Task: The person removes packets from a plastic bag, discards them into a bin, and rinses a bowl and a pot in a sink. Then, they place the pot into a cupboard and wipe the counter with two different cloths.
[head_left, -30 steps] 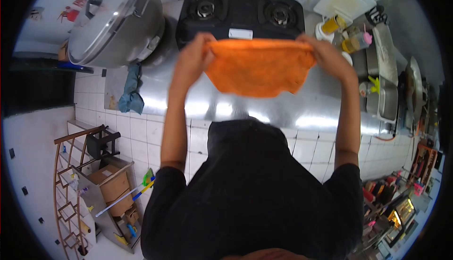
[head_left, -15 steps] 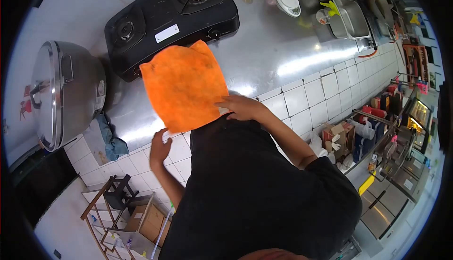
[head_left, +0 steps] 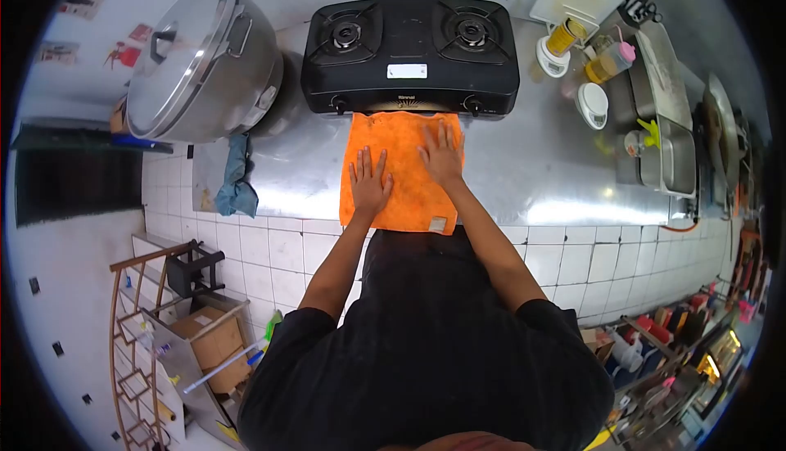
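An orange cloth (head_left: 403, 174) lies spread on the steel counter (head_left: 540, 164), its far edge against the front of a black two-burner gas stove (head_left: 409, 48). Its near edge reaches the counter's front edge, where a small pale label shows at the right corner. My left hand (head_left: 370, 182) rests flat on the cloth's left half, fingers spread. On the right half, my right hand (head_left: 442, 156) lies palm down with its fingers stretched toward the stove. Neither hand grips anything.
A large lidded steel pot (head_left: 213, 66) stands left of the stove, with a blue-grey cloth (head_left: 237, 181) hanging over the counter edge. On the right are a white kitchen scale (head_left: 592, 105), a bottle of yellow liquid (head_left: 610, 62) and a steel sink basin (head_left: 678, 156).
The orange cloth, lifted by its corner in my right hand before, now lies flat on the counter. Both hands have moved onto it and opened. The view has turned to face the stove.
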`<state>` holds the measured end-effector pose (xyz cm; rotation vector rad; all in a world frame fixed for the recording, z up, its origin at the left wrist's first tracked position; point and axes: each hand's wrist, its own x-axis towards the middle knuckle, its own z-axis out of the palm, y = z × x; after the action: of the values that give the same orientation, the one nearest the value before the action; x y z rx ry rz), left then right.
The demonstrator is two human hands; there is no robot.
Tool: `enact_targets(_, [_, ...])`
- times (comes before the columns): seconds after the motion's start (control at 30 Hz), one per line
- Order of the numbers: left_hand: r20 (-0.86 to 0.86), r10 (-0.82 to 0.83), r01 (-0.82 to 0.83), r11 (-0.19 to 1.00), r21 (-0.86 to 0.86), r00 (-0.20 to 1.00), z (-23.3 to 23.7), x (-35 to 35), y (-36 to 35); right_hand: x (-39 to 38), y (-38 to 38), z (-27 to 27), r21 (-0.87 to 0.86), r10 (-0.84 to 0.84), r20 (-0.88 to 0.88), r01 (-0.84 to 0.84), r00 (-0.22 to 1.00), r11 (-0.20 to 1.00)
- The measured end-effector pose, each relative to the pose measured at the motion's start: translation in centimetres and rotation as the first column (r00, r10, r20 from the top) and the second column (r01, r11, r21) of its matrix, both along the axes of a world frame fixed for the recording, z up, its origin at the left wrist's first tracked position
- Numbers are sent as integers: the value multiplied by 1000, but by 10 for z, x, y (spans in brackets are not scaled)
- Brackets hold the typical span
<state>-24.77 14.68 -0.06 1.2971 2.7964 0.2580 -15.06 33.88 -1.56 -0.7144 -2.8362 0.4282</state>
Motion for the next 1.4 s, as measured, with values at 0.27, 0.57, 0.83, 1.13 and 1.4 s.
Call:
enact_targets(0.27, [2, 68, -68, 998, 8, 998, 0, 9, -6, 6, 27, 4, -140, 27, -31, -31, 999, 990])
enact_targets(0.57, [50, 166, -164, 985, -58, 985, 3, 16, -10, 18, 50, -35, 47, 14, -10, -13, 1000, 999])
enact_targets(0.83, [226, 198, -197, 980, -27, 954, 10, 15, -13, 12, 45, 8, 179, -40, 175, 8, 984, 984])
enact_targets(1.13, [-62, 746, -596, 576, 560, 663, 34, -238, -263, 73, -56, 60, -666, 293, 25, -203, 956, 718])
enact_targets(1.4, [-119, 572, -509, 793, 335, 812, -6, -315, -231, -16, -167, 95, -732, 281, 92, -127, 955, 669])
